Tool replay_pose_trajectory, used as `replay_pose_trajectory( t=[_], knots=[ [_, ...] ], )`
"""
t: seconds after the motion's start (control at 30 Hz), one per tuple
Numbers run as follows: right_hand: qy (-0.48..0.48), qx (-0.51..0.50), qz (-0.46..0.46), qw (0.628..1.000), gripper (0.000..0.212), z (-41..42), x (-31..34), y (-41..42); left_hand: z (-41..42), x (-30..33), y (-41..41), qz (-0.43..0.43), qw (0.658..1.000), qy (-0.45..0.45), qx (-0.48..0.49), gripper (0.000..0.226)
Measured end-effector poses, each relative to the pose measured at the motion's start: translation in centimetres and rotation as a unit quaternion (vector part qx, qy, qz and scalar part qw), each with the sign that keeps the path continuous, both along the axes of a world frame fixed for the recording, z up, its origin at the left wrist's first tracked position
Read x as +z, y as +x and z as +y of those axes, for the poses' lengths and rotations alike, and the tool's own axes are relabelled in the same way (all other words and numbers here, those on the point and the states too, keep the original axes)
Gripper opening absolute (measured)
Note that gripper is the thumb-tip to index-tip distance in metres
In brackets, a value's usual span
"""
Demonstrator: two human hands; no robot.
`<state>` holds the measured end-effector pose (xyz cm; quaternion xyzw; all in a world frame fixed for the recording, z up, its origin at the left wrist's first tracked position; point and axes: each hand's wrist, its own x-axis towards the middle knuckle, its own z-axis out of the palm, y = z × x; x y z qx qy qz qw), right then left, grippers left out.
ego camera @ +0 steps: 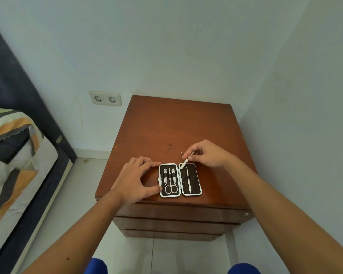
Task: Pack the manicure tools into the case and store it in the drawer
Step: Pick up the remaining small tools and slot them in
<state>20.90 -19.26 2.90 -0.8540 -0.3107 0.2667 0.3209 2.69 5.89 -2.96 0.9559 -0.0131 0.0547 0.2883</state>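
A small manicure case [195, 187] lies open flat near the front edge of a brown wooden nightstand [166, 131]. Its left half holds scissors [171, 187], two clippers and a thin tool under a strap. One slim metal tool [188, 180] sits in the right half. My left hand [136, 179] rests against the case's left edge, thumb and fingers touching it. My right hand [205, 154] pinches a thin white-handled tool [184, 163], its lower end over the top of the case's right half.
Closed drawers [176, 214] form the nightstand's front, with a small knob [246, 214] at the right. A bed with striped bedding [12, 155] stands to the left. A double wall socket [105, 98] is behind. Walls close in behind and to the right.
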Motion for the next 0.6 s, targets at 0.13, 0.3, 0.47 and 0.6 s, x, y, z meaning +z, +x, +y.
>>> replay_pose_trajectory(
  t=[0.13, 0.3, 0.47, 0.6],
  knots=[
    [-0.023, 0.007, -0.011, 1.000, 0.009, 0.4, 0.3, 0.2, 0.0, 0.0, 0.0, -0.003, 1.000, 0.002, 0.000, 0.077],
    [-0.073, 0.052, -0.043, 0.995, 0.008, 0.9, 1.2, 0.0, 0.0, 0.0, -0.1, -0.004, 1.000, 0.000, 0.001, 0.077],
    [-0.071, 0.060, -0.054, 0.994, 0.020, 1.7, 1.1, -0.8, 0.0, 0.0, -0.1, -0.001, 1.000, 0.006, 0.002, 0.079],
    [0.002, -0.008, -0.009, 1.000, 0.041, 1.5, 0.6, -1.2, 0.0, -0.1, 0.0, -0.002, 1.000, 0.006, 0.003, 0.078]
  ],
)
